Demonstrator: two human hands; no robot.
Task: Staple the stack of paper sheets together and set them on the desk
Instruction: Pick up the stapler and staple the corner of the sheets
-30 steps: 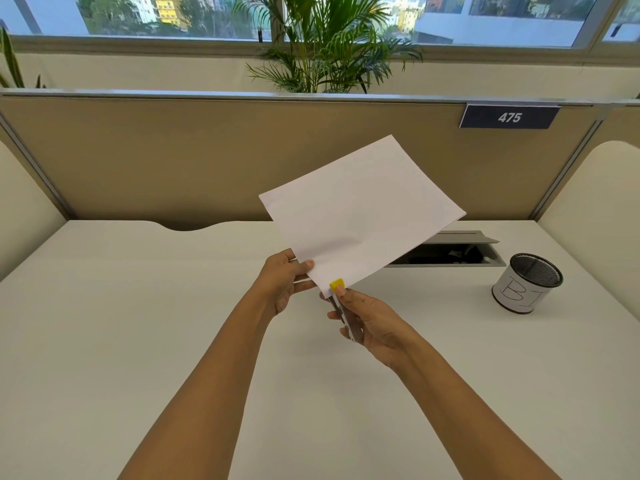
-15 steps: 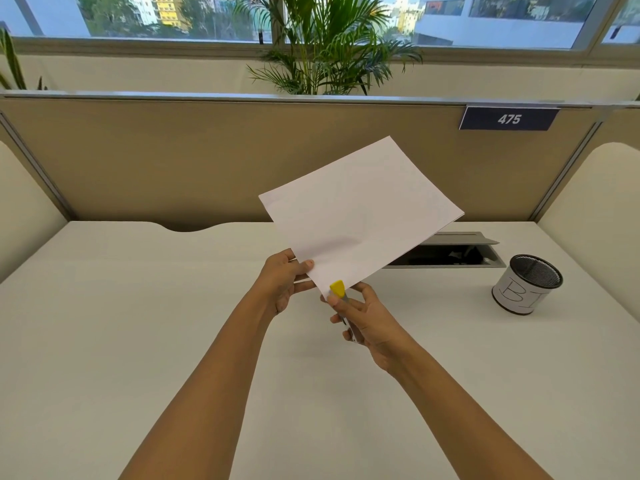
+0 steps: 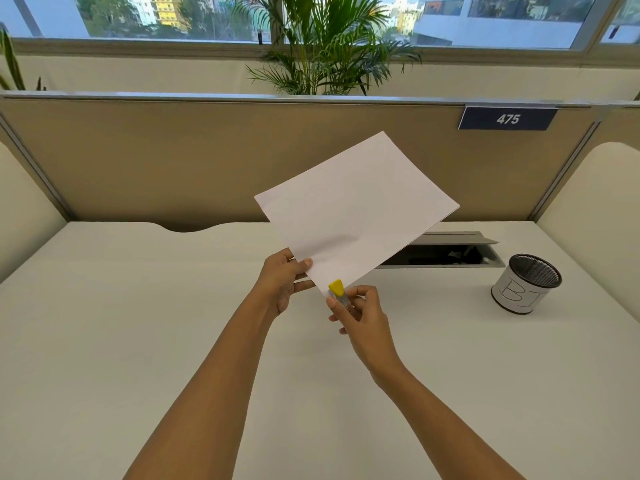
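Most of the small stapler point(image 3: 337, 293) is buried in the right hand point(image 3: 363, 322); only its yellow nose and a strip of grey metal show, and whether its mouth is pressed fully down on the paper cannot be made out. The right hand's fingers are curled closed around the stapler, thumb along its near side. The stack of paper sheets point(image 3: 353, 213) reads as a single blank white face, so the number of sheets cannot be told; its edges look squared, and a faint shadow crosses its lower half. It is held in the air above the white desk point(image 3: 138, 323), tilted, its far corner pointing to 12 o'clock and its near corner, at 6 o'clock, under the stapler's nose. The left hand point(image 3: 282, 280) pinches the sheets' edge at about 8 o'clock, thumb on top, fingers underneath. At 3 o'clock stands a mesh pen cup point(image 3: 526, 284); its hand-lettered label is cut off by the curve.
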